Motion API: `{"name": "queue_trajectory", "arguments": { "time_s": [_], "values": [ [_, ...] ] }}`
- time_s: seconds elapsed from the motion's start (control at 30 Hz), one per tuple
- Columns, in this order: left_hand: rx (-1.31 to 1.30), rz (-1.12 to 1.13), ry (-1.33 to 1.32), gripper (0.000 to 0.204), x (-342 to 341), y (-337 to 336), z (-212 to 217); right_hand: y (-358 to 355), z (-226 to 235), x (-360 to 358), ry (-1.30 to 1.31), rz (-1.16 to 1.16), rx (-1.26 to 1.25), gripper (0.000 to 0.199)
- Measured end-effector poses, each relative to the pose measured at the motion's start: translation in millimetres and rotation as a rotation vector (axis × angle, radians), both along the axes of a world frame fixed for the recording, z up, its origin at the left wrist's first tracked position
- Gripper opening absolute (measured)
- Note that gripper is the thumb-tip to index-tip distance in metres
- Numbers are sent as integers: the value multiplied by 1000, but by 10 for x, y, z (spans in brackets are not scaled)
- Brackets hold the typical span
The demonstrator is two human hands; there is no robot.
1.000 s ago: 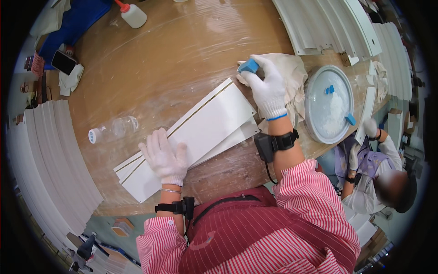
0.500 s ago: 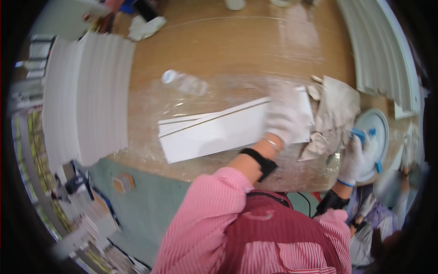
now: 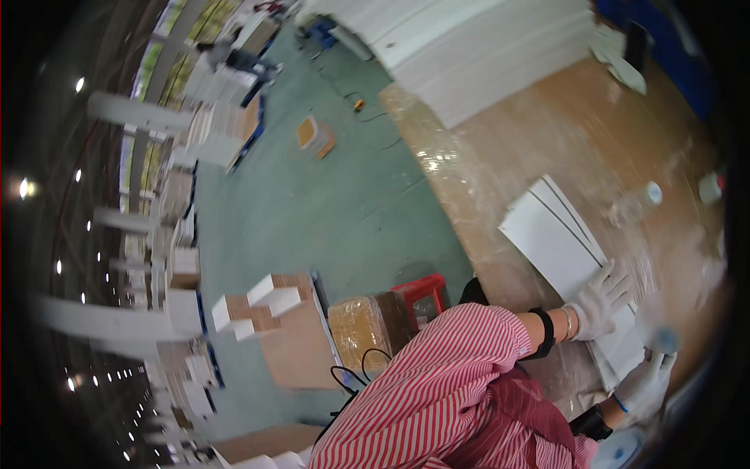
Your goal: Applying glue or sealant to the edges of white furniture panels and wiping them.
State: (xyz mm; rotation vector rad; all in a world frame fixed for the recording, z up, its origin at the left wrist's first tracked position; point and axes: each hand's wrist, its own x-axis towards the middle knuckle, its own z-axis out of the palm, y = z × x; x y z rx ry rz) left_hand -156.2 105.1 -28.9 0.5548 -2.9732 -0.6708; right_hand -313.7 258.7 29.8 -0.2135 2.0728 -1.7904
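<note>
Two long white panels with thin dark lines overlap on the film-covered worktable. My left hand, in a white glove, lies on the upper panel with its fingers stretched out. Beyond the panels' near end, my right hand, also gloved, is closed on a small blue piece, blurred at its fingertips. A white round lid-like disc with blue parts shows below that hand, cut by the dark rim. A clear plastic bottle lies on its side past the panels.
A tall stack of white panels stands at the table's far left corner. Near the right rim is a white container. On the green floor are a red stool, a film-wrapped box and a small tub. Pallets line the left.
My view has swung left and tilted, bringing the floor and hall into sight. My right hand, with the blue piece, has moved from over the round disc to beside the panels.
</note>
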Motion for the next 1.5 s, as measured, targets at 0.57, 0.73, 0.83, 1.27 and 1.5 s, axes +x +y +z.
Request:
{"name": "queue_trajectory", "arguments": {
  "time_s": [0.57,0.73,0.83,1.27,1.5],
  "values": [
    [-96,1011,-166,48,2739,-1941,-118,-1335,401,1159,123,286,181,36],
    [-62,578,357,63,2054,-1709,-377,-1587,24,1271,71,322,-56,49],
    [-42,553,319,64,1851,-1748,-340,-1851,-249,1384,335,334,18,48],
    [-5,530,422,46,1807,-1915,-204,-2649,-539,1729,1009,548,236,49],
    [30,551,458,43,1810,-1954,-202,-2659,-471,1731,1054,590,272,44]
  ]
}}
